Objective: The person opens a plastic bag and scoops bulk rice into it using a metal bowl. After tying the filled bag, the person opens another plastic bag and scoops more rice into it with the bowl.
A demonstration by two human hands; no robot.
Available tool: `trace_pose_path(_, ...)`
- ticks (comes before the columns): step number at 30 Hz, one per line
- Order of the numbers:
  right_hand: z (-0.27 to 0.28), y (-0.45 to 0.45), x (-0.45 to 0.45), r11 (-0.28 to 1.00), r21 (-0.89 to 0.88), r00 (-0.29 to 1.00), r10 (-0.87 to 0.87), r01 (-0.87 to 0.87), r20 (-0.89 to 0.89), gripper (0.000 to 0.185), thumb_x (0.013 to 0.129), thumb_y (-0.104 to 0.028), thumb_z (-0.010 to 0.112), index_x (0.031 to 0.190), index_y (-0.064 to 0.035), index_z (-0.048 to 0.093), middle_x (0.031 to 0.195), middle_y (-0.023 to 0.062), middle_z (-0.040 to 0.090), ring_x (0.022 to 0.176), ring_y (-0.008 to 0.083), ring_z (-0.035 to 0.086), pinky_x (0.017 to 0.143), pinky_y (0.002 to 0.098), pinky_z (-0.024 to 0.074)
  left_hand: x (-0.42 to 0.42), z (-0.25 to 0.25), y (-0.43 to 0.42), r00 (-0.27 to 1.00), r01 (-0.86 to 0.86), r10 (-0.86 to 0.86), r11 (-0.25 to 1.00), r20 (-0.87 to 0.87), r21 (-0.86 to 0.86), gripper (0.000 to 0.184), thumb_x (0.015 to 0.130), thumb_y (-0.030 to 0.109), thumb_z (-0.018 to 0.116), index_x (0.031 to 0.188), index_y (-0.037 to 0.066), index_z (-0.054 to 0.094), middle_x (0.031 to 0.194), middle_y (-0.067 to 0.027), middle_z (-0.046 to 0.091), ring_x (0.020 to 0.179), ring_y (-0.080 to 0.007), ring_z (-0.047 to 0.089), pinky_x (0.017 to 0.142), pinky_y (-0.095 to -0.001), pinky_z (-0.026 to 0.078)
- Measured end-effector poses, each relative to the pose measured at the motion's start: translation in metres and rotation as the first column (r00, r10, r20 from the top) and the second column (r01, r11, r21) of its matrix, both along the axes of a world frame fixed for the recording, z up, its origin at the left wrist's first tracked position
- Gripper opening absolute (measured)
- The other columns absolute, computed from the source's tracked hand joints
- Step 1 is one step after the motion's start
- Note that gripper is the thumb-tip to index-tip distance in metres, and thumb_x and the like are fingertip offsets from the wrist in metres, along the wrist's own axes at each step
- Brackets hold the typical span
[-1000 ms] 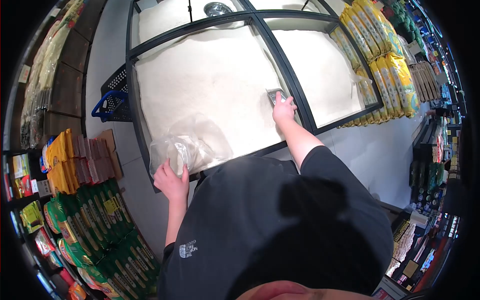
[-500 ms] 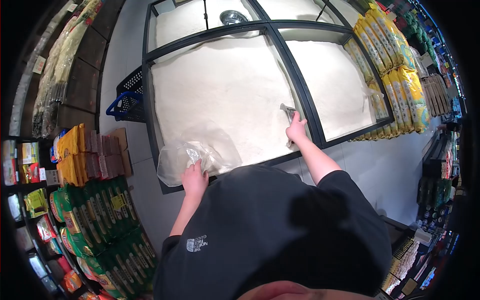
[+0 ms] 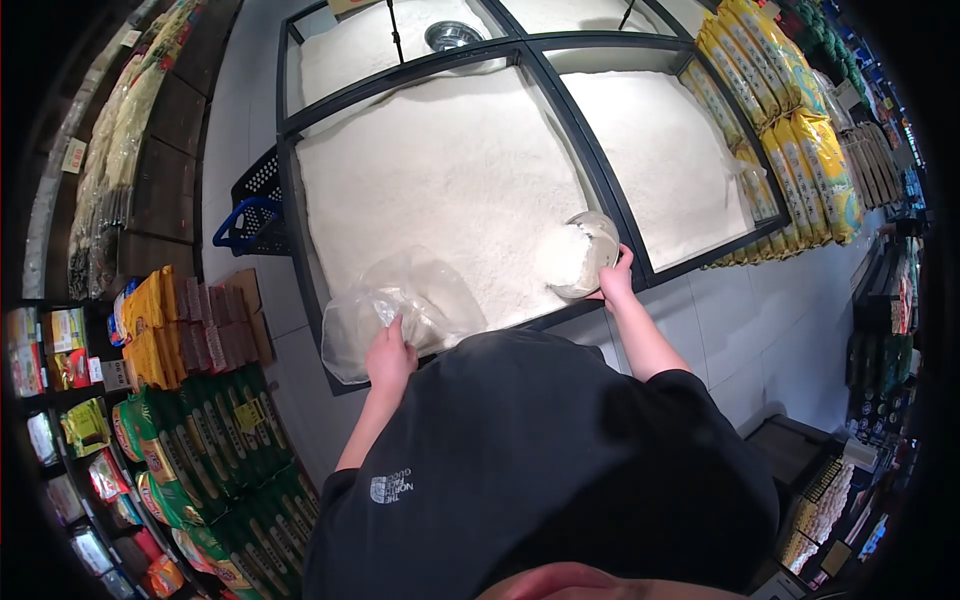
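Our right hand (image 3: 617, 281) grips the rim of a metal bowl (image 3: 603, 233), which lies at about four o'clock in the large compartment, taking twelve as straight away from us. The bowl is tilted, its mouth turned towards the middle, and white powder (image 3: 440, 180) lies both inside it and against its lower lip. Our left hand (image 3: 390, 355) is closed on the gathered plastic of a clear bag (image 3: 445, 290) at seven o'clock, which spreads loosely over the powder by the near rim; whether its mouth is open we can't tell, with the film so sheer and creased. We judge the step in hand to be scooping, with the bowl partly loaded. A move from here calls for a firm hold on the rim and a turn towards level before any lift — tilted like this, it could shed powder over the near edge — while the left hand keeps the bag from dragging. Further out, a black divider (image 3: 597, 180) runs just beside the bowl, with another compartment of powder past it at three o'clock. A second metal bowl (image 3: 452, 37) sits at twelve, beyond the crossbar. Outside the bin, a basket with a blue handle (image 3: 252, 215) stands at nine, orange packets (image 3: 150, 330) are stacked at eight, and yellow packs (image 3: 825, 170) are piled at three.
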State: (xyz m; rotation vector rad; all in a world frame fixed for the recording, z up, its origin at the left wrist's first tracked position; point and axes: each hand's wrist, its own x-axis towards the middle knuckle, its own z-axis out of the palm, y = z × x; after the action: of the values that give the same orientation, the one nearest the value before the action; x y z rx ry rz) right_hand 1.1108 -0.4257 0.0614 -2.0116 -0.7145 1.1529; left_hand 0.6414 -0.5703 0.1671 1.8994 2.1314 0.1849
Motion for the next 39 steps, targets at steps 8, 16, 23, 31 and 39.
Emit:
trace_pose_path(8, 0.066, -0.007, -0.042, 0.995, 0.04, 0.93, -0.07, 0.09, -0.36, 0.081, 0.082, 0.005, 0.042, 0.154, -0.0223, 0.015, 0.149, 0.0216, 0.034, 0.124, 0.0461, 0.055, 0.075, 0.0599, 0.0649, -0.01, 0.003, -0.01, 0.995, -0.002, -0.006, 0.997, 0.102, 0.075, 0.063, 0.082, 0.021, 0.073, 0.14, 0.008, 0.054, 0.095, -0.0153, 0.065, 0.085, -0.0354, 0.066, 0.074, -0.0471, 0.054)
trace_pose_path(16, 0.074, -0.012, -0.079, 0.988, 0.062, 0.823, -0.083, 0.142, -0.561, 0.088, 0.077, 0.005, 0.046, 0.153, -0.0234, 0.015, 0.149, 0.0224, 0.033, 0.126, 0.0468, 0.053, 0.082, 0.0659, 0.0607, -0.046, 0.023, -0.03, 0.983, 0.184, -0.183, 0.972, -0.016, 0.144, 0.053, 0.081, 0.029, 0.078, 0.129, 0.011, 0.064, 0.101, -0.0078, 0.064, 0.098, -0.0286, 0.062, 0.088, -0.0432, 0.05)
trace_pose_path(23, 0.094, -0.021, -0.132, 0.994, 0.043, 0.784, -0.052, 0.1, -0.618, 0.083, 0.076, 0.003, 0.047, 0.15, -0.0222, 0.018, 0.145, 0.024, 0.035, 0.123, 0.0472, 0.056, 0.086, 0.0669, 0.0594, -0.1, 0.007, -0.055, 0.872, 0.451, -0.399, 0.88, -0.282, 0.149, 0.038, 0.085, 0.023, 0.068, 0.122, 0.014, 0.068, 0.107, -0.002, 0.065, 0.111, -0.0225, 0.06, 0.101, -0.0477, 0.041)
trace_pose_path(31, 0.125, -0.032, -0.186, 0.998, 0.056, 0.744, 0.033, 0.006, -0.667, 0.084, 0.075, 0.002, 0.047, 0.15, -0.0214, 0.018, 0.143, 0.0232, 0.036, 0.121, 0.0467, 0.056, 0.08, 0.0638, 0.0628, -0.125, 0.021, -0.043, 0.879, 0.46, -0.436, 0.882, -0.193, 0.099, 0.017, 0.079, 0.019, 0.067, 0.095, 0.014, 0.074, 0.114, -0.0038, 0.065, 0.119, -0.0234, 0.056, 0.109, -0.0565, 0.033)
trace_pose_path(39, 0.164, -0.045, -0.237, 0.988, 0.127, 0.667, 0.153, -0.088, -0.729, 0.087, 0.074, 0.005, 0.05, 0.152, -0.0211, 0.019, 0.14, 0.0212, 0.04, 0.121, 0.0444, 0.057, 0.083, 0.0685, 0.0598, -0.117, 0.045, -0.03, 0.908, 0.417, -0.42, 0.896, -0.015, 0.152, 0.015, 0.081, 0.031, 0.075, 0.089, 0.018, 0.079, 0.121, -0.0048, 0.063, 0.125, -0.0254, 0.052, 0.11, -0.0572, 0.03)
